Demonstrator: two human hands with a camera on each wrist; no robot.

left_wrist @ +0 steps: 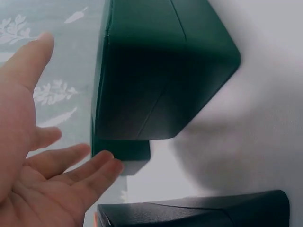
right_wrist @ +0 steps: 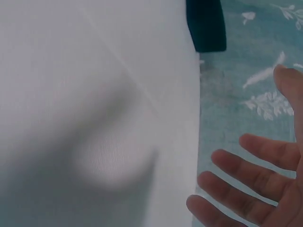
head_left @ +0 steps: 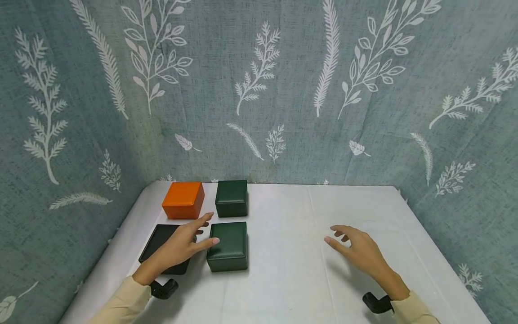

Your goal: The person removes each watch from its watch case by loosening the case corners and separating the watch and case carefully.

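Patterned fabric (head_left: 299, 153) rises behind the white desk (head_left: 283, 274) — wide room runs right of the boxes. Left of centre sit the black box (head_left: 158, 243) and near green box (head_left: 228, 247), with the far green box (head_left: 232, 198) and orange box (head_left: 183, 198) by the far edge. The left hand (head_left: 182, 245) hovers between black and near green, fingers wide; the right hand (head_left: 360, 249), lower right, spreads loosely.

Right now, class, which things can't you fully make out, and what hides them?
Head: part of the black case, behind the left hand.
Head: the inside of the orange box, under its closed top.
Left wrist: part of the nearer green box, cut off by the top edge.
Right wrist: part of the right hand, cut off by the right and bottom edges.
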